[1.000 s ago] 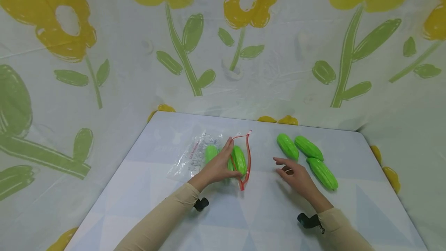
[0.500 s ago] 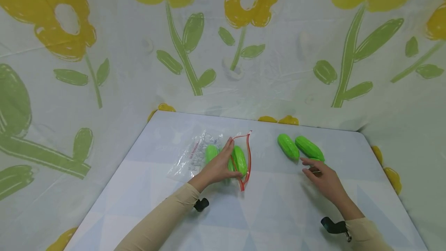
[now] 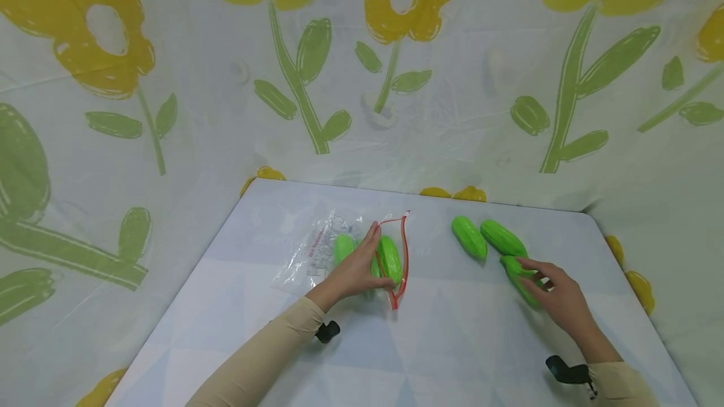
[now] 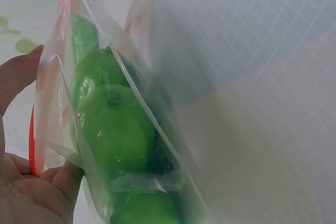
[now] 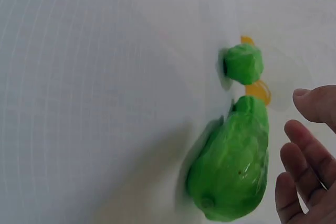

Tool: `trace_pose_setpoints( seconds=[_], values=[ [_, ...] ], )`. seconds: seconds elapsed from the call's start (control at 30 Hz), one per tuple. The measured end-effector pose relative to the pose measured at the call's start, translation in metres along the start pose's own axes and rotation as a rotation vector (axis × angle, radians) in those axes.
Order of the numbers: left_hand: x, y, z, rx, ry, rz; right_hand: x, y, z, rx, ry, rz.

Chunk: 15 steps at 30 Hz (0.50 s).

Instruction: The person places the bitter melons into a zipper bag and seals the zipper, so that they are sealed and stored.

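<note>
My left hand grips the mouth of a clear zip bag, thumb and fingers spread wide across the opening beside its red zip strip. Inside the bag lie several glossy green toy cucumbers, also close up through the plastic in the left wrist view. My right hand hovers over the nearest loose cucumber, its thumb and fingers parted on either side. A gap shows between those fingertips and the cucumber in the right wrist view. In the head view the hand covers part of that cucumber.
Two more loose cucumbers lie farther back: one at the left and one touching the nearest one's end. A flower-printed curtain rises behind the pale table. Black cameras sit at both wrists.
My right hand has moved right across the table to the nearest loose cucumber, its fingers now over it. The left hand and the bag have stayed put.
</note>
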<state>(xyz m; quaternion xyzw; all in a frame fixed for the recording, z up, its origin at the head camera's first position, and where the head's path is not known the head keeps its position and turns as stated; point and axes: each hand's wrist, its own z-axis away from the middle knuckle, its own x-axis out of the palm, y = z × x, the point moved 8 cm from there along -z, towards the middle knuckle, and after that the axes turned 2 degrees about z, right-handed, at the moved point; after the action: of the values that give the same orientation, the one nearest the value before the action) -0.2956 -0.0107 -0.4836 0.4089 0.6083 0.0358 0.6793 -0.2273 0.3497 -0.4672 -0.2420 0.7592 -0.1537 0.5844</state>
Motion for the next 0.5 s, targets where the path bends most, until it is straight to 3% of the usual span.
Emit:
trace_pose_setpoints(
  seconds=[0.17,0.5],
  values=[
    [-0.001,0.001,0.0,0.001,0.003,-0.005,-0.003,0.01,0.0,0.017,-0.011,0.043],
    [-0.001,0.002,0.001,-0.008,-0.001,-0.009,0.012,0.036,0.008,0.11,-0.16,-0.01]
  ],
)
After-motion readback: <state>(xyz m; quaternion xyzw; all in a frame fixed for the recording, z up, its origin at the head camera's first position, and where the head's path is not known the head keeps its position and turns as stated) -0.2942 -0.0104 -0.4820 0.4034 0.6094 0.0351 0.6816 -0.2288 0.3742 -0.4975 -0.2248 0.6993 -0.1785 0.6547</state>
